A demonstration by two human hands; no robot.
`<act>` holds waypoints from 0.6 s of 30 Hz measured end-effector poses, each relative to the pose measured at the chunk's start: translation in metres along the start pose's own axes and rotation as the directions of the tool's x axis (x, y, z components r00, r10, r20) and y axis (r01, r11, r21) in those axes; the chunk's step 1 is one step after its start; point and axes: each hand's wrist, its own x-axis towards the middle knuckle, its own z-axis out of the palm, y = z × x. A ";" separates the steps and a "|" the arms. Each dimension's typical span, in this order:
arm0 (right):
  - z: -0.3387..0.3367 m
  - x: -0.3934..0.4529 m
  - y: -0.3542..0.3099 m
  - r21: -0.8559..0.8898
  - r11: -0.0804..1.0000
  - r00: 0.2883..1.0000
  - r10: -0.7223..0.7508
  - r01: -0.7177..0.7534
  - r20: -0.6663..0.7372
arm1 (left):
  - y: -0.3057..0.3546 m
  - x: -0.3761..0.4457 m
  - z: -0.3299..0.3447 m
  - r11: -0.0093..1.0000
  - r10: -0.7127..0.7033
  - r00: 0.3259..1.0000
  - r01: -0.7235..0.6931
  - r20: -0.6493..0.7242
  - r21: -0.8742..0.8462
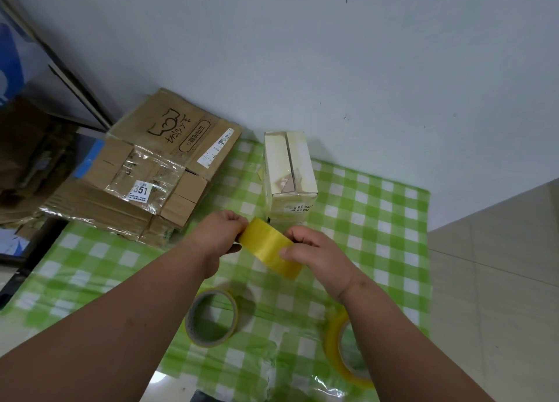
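A yellow roll of tape is held in the air between both hands, above the green checked cloth. My left hand grips its left end with curled fingers. On the right end, my right hand pinches the roll, thumb on the near face. Just behind the roll stands a cream cardboard box, upright, its top flaps taped shut along the seam.
Two more tape rolls lie on the cloth: a near-empty roll in front of me and a yellow roll under my right forearm. Flattened brown cartons are stacked at the left. A white wall rises behind; pale floor at the right.
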 end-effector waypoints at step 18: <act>-0.093 0.011 -0.021 -0.301 0.954 0.984 -0.056 0.004 -0.166 | 0.050 -0.006 0.030 0.899 0.066 0.963 -0.172 -0.261 -0.404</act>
